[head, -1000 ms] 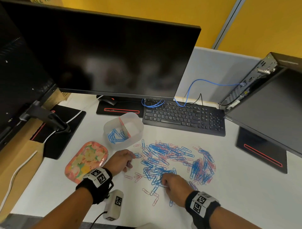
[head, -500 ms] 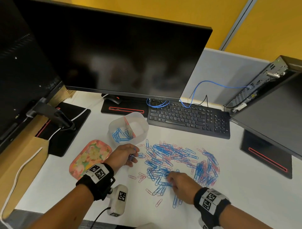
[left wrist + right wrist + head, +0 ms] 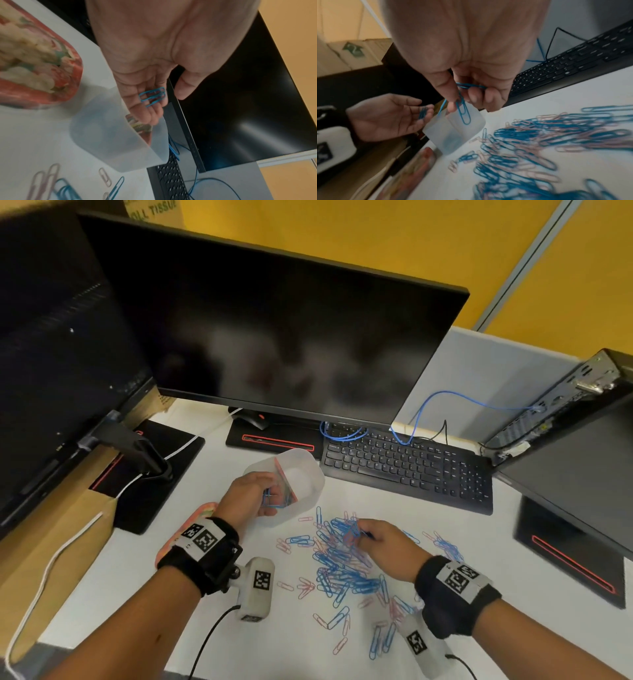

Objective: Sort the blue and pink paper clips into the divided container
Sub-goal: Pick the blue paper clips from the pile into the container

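A translucent divided container [image 3: 310,465] with a pink divider [image 3: 281,469] stands left of the keyboard. My left hand [image 3: 270,501] hovers over its near left compartment, palm turned up; blue paper clips [image 3: 151,96] lie on its loosely bent fingers [image 3: 145,108], thumb apart. The right hand [image 3: 359,534] hangs above the far side of the mixed blue and pink clip pile [image 3: 342,563]. Its thumb and fingers pinch several blue clips [image 3: 463,113], which dangle in front of the container [image 3: 453,134]. Blue clips inside the container are mostly hidden by my left hand.
A black keyboard [image 3: 404,467] lies behind the pile, under a large monitor [image 3: 274,337]. A floral tray [image 3: 34,65] sits left of the container, mostly behind my left wrist. A computer case [image 3: 565,419] and a black stand base [image 3: 568,559] are at the right.
My left hand rose from the pile's left edge to above the container, carrying blue clips. The right hand lifted off the near side of the pile with blue clips and moved toward the container.
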`<control>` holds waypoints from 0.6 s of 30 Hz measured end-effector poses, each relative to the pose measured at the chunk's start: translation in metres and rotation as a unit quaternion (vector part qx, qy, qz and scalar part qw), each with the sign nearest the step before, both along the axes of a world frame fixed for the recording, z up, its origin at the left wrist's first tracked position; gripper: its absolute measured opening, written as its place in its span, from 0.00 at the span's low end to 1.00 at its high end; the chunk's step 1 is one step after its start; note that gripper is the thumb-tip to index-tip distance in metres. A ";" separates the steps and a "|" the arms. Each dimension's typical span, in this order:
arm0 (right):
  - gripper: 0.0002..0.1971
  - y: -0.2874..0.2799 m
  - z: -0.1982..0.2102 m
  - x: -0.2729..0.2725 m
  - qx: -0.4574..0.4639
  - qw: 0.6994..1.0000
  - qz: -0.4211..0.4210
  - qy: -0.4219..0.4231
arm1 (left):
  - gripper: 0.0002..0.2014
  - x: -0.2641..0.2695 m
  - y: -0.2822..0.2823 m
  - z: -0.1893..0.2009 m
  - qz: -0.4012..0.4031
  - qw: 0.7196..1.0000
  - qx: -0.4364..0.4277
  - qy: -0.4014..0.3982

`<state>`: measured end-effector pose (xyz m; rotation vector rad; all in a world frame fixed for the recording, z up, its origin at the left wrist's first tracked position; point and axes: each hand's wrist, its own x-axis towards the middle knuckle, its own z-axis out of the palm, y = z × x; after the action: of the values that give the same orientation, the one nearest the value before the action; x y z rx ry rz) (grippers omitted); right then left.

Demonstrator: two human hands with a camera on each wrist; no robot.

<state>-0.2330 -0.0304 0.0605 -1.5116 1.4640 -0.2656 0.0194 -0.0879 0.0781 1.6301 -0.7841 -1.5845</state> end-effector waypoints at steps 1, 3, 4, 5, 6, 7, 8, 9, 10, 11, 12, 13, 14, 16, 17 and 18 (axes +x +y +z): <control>0.13 -0.006 0.001 0.007 0.013 0.999 -0.020 -0.025 | 0.08 0.001 -0.004 0.001 0.011 1.000 0.004 0.004; 0.14 -0.019 0.008 0.023 0.029 0.996 -0.052 -0.060 | 0.10 0.001 -0.009 0.003 0.014 1.000 0.013 0.011; 0.15 -0.025 0.012 0.032 0.033 0.994 -0.063 -0.080 | 0.13 0.001 -0.011 0.003 0.012 1.000 0.017 0.011; 0.16 -0.032 0.016 0.040 0.037 0.992 -0.076 -0.099 | 0.16 0.001 -0.011 0.002 0.008 1.000 0.021 0.010; 0.16 -0.038 0.020 0.049 0.040 0.989 -0.085 -0.114 | 0.19 0.002 -0.011 0.001 0.005 1.000 0.022 0.006; 0.16 -0.044 0.022 0.057 0.041 0.987 -0.090 -0.125 | 0.20 0.003 -0.011 0.000 0.007 1.000 0.022 0.003; 0.16 -0.051 0.024 0.066 0.045 0.986 -0.087 -0.132 | 0.20 0.004 -0.010 -0.001 0.014 1.000 0.018 0.003; 0.16 -0.057 0.026 0.074 0.053 0.986 -0.080 -0.137 | 0.19 0.005 -0.009 -0.001 0.024 1.000 0.013 0.005; 0.16 -0.064 0.027 0.082 0.063 0.985 -0.076 -0.144 | 0.17 0.008 -0.008 0.000 0.036 0.999 0.006 0.007; 0.16 -0.071 0.029 0.090 0.072 0.984 -0.070 -0.145 | 0.17 0.011 -0.007 0.000 0.047 0.999 -0.002 0.006; 0.15 -0.078 0.030 0.098 0.077 0.986 -0.062 -0.136 | 0.16 0.014 -0.006 0.001 0.057 0.998 -0.010 0.003; 0.15 -0.084 0.030 0.105 0.078 0.988 -0.053 -0.121 | 0.16 0.018 -0.005 0.001 0.068 0.998 -0.017 0.000; 0.14 -0.089 0.031 0.111 0.076 0.991 -0.040 -0.105 | 0.15 0.023 -0.004 0.001 0.078 0.997 -0.023 -0.002; 0.11 -0.099 0.031 0.121 0.070 0.995 -0.014 -0.067 | 0.14 0.031 -0.001 0.000 0.090 0.995 -0.031 -0.010; 0.11 -0.102 0.030 0.124 0.060 0.997 -0.002 -0.046 | 0.14 0.033 0.001 -0.001 0.089 0.995 -0.032 -0.015; 0.13 -0.105 0.028 0.125 0.052 0.998 0.007 -0.028 | 0.14 0.035 0.002 -0.002 0.084 0.996 -0.034 -0.022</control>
<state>-0.1077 -0.1353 0.0885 -1.4187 1.4019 -0.2184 0.0543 -0.0855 0.0762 1.6406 -0.6960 -1.3935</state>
